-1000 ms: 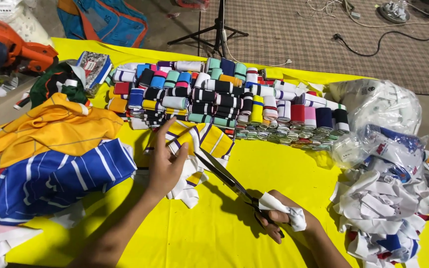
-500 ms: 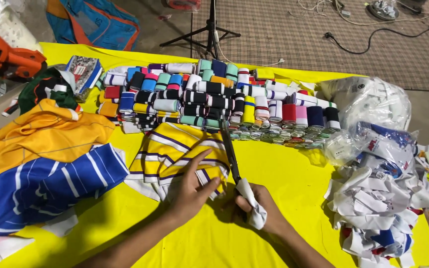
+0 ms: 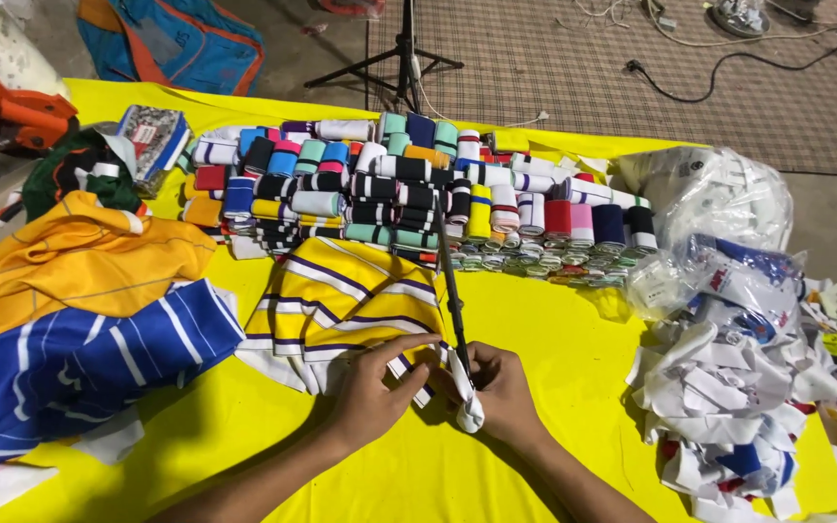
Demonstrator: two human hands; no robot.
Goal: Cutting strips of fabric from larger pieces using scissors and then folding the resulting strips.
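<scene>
Both hands had closed together: left hand [image 3: 375, 387] pinched the yellow striped fabric [image 3: 341, 295], right hand [image 3: 496, 387] gripped the scissors [image 3: 452, 291]. Fabric needed holding taut.

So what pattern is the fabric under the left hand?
Yellow fabric with purple and white stripes, clearest in the head view.

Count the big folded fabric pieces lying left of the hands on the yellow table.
3: an orange piece at far left, a blue white-striped piece below it, and a yellow striped piece under the left hand. More may lie hidden beneath.
</scene>
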